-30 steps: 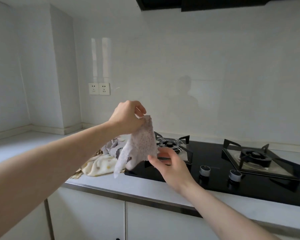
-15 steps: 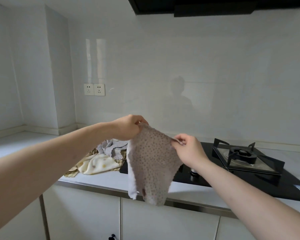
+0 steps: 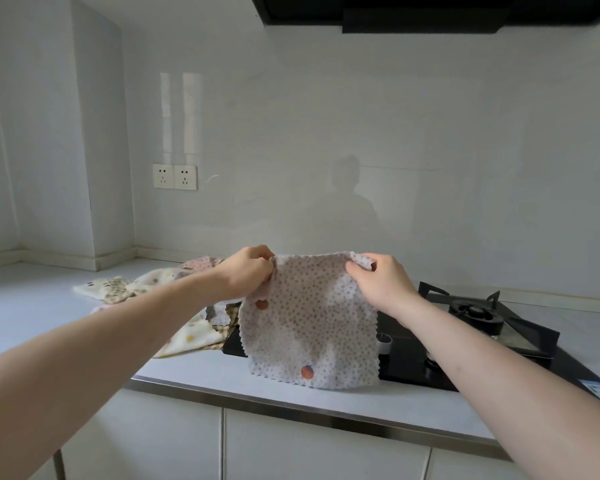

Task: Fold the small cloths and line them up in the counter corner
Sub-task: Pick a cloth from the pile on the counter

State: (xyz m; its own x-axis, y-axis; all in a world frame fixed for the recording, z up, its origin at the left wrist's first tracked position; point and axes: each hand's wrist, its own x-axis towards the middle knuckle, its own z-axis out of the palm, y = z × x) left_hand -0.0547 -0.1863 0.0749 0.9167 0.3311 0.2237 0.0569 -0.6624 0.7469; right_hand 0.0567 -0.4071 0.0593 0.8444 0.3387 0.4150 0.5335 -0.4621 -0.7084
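Dotted cloth [image 3: 310, 323] hangs limp and light above the hob [image 3: 465, 348], left hand [image 3: 246, 271] and right hand [image 3: 378, 282] fingers pinching its top corners; best held there.

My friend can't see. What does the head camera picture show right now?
Two hands, the left hand and right hand, pinch the top corners of a spotted cloth and hold it spread out above a white counter. More unfolded cloths lie in a heap to the left, and a black gas stove sits to the right.
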